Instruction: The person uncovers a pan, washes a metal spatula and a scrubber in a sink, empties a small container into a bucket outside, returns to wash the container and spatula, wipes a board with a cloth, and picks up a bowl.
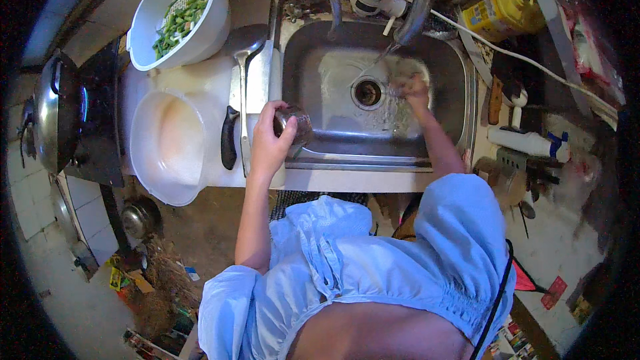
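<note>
My left hand grips a small dark, see-through jar or cup over the near left edge of the stainless steel sink. Inside the basin, my right hand is low, to the right of the drain. It is blurred, and whether its fingers hold anything is unclear. A thin stream of water runs from the curved metal faucet towards the drain. Left of my left hand lie a metal ladle and a kitchen knife with a black handle.
On the counter's left stand a white strainer basin holding cut green vegetables and a translucent plastic basin. A lidded wok is farther left. A yellow bottle and a white cable are at the right.
</note>
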A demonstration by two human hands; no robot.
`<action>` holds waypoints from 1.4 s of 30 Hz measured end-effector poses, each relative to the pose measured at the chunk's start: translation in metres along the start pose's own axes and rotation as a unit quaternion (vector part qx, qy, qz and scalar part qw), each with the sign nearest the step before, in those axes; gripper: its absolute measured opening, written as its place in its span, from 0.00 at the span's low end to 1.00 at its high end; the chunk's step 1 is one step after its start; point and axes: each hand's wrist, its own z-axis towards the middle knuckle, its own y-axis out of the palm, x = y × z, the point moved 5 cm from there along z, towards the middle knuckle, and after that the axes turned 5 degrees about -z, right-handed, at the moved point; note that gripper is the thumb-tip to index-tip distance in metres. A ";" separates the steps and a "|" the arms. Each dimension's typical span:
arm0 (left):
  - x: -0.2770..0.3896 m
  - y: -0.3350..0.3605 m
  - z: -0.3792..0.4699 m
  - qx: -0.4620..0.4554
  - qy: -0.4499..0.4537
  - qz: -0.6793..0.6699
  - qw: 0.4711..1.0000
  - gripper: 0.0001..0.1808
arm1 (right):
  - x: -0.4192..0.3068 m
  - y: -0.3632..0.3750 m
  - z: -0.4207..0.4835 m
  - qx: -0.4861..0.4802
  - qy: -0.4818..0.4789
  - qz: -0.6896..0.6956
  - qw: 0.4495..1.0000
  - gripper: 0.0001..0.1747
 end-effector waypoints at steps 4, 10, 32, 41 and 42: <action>-0.007 0.005 -0.002 -0.001 -0.012 0.015 1.000 0.16 | 0.038 -0.022 0.057 0.224 0.122 -0.436 0.863 0.27; 0.019 0.025 0.011 -0.028 0.010 0.003 1.000 0.16 | 0.090 0.149 0.072 0.022 0.080 -0.127 0.988 0.12; 0.037 0.021 0.017 -0.052 0.025 -0.068 0.996 0.17 | -0.195 0.084 0.003 -0.025 0.085 0.529 0.844 0.13; 0.025 0.034 0.020 -0.048 0.002 -0.058 0.997 0.15 | -0.071 -0.044 0.002 0.257 0.048 -0.084 0.961 0.17; 0.015 0.031 0.018 -0.043 -0.026 -0.063 0.997 0.15 | -0.055 -0.046 -0.005 0.248 0.111 -0.219 0.937 0.19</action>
